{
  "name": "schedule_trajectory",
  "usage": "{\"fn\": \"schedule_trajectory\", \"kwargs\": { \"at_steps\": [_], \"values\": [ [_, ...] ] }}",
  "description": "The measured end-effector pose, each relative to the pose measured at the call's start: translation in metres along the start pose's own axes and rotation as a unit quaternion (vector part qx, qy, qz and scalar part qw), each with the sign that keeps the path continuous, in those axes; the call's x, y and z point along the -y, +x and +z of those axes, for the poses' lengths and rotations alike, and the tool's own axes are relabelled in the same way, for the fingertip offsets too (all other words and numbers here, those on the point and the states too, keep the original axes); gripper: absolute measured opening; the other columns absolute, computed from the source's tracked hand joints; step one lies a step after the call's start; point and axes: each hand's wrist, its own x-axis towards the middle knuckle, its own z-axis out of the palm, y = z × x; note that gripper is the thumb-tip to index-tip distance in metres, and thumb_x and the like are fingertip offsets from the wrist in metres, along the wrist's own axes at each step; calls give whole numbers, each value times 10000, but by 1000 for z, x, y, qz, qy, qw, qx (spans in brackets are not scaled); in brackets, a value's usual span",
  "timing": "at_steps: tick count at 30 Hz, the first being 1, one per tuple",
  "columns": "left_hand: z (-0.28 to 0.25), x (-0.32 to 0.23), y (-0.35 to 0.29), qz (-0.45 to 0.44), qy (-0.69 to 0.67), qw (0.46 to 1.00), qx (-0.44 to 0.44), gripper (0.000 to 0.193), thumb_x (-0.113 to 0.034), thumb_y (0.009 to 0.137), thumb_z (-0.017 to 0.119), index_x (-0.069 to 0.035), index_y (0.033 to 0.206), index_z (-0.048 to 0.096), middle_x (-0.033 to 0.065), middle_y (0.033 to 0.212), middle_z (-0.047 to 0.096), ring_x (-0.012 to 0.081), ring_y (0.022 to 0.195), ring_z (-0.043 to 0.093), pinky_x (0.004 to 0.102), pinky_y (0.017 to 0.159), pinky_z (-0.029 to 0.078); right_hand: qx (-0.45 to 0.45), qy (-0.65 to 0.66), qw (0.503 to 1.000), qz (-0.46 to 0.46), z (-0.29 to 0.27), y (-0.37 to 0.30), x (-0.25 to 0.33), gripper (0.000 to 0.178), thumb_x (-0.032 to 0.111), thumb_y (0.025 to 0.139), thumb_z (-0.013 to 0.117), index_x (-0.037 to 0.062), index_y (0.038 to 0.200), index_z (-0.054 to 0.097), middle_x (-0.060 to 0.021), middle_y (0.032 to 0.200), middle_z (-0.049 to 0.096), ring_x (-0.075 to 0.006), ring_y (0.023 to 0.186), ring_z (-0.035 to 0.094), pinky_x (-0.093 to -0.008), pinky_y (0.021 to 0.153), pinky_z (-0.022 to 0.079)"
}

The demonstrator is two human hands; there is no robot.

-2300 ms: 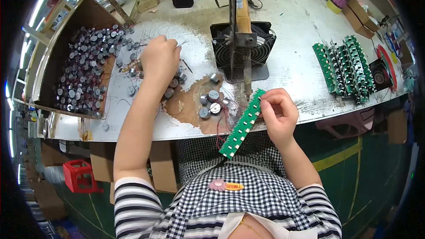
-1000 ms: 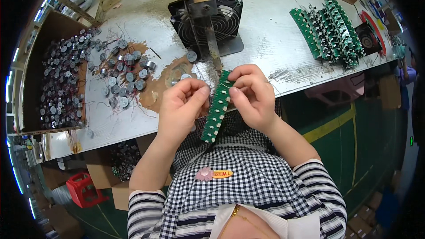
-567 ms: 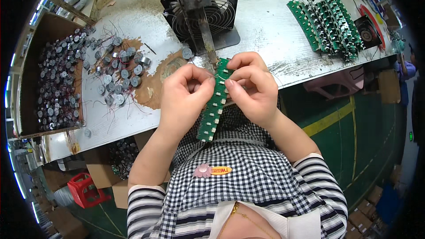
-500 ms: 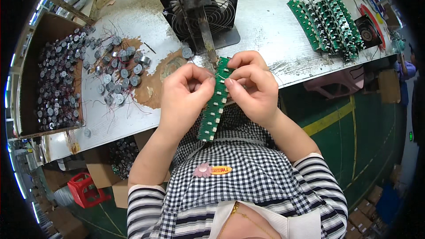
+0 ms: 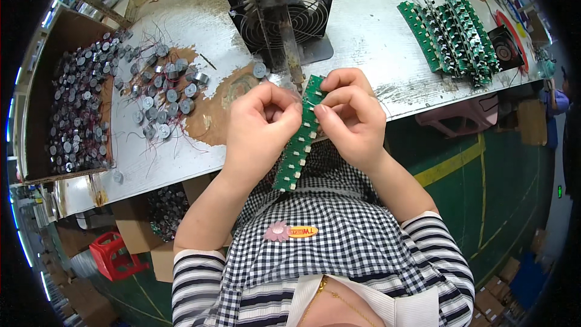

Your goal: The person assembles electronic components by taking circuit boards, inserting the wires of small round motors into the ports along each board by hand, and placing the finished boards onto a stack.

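Note:
A long green circuit board strip (image 5: 298, 160) with white connectors along it slants between my two hands, its upper end beside the tip of a soldering iron (image 5: 288, 42). My right hand (image 5: 357, 124) grips the strip by its right edge near the upper end, fingers bent and thumb against the board. My left hand (image 5: 259, 136) is closed in a pinch at the strip's left edge; what its fingertips hold is hidden. A thin pale wire (image 5: 310, 104) crosses the board between the two hands. The iron, wooden-handled, is clamped pointing downward.
A black fan (image 5: 311, 9) stands behind the iron. Small round motors (image 5: 172, 95) with red wires lie at left, beside a cardboard box (image 5: 36, 139) full of them. More board strips (image 5: 451, 39) are stacked at right. A red stool (image 5: 118, 257) stands below the table.
Both hands and the board have shifted slightly right within the view, and the strip leans more to the right. The background has also shifted a little. Both hands keep their closed poses.

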Motion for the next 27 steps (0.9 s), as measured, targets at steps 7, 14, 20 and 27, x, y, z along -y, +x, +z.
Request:
{"fn": "schedule_trajectory", "kwargs": {
  "at_steps": [7, 14, 20, 27],
  "values": [
    [1, 2, 0, 16, -27, 999, 5, 55, -34, 847, 619, -1, 829, 580, 31, 839, 609, 20, 558, 468, 165, 471, 353, -6, 40, 999, 21, 0, -3, -3, 78, -57, 788, 622, -45, 832, 558, -145, 1026, 530, -102, 697, 583, -197, 548, 499],
    [4, 2, 1, 7, -41, 999, -25, 62, -27, 845, 613, 23, 824, 582, 11, 781, 608, 29, 667, 552, 179, 594, 451, -5, -22, 1000, 6, 0, 4, 1, 74, -62, 775, 635, -43, 805, 570, -131, 968, 551, -98, 651, 576, -200, 521, 492],
    [6, 1, 0, 18, -11, 999, -33, 74, -28, 833, 620, 21, 798, 577, -13, 737, 586, 6, 627, 503, 168, 545, 408, 58, -89, 992, -62, -3, 8, 1, 57, -94, 820, 590, -62, 863, 572, -122, 1049, 496, -73, 724, 546, -168, 577, 464],
    [2, 8, -5, 41, 0, 999, -31, 58, -46, 863, 612, -6, 841, 576, 1, 783, 585, 14, 635, 505, 167, 528, 397, 5, -24, 1000, 11, 3, -2, 4, 84, -77, 773, 637, -45, 813, 570, -124, 968, 548, -105, 692, 582, -197, 543, 493]
  ]
}}
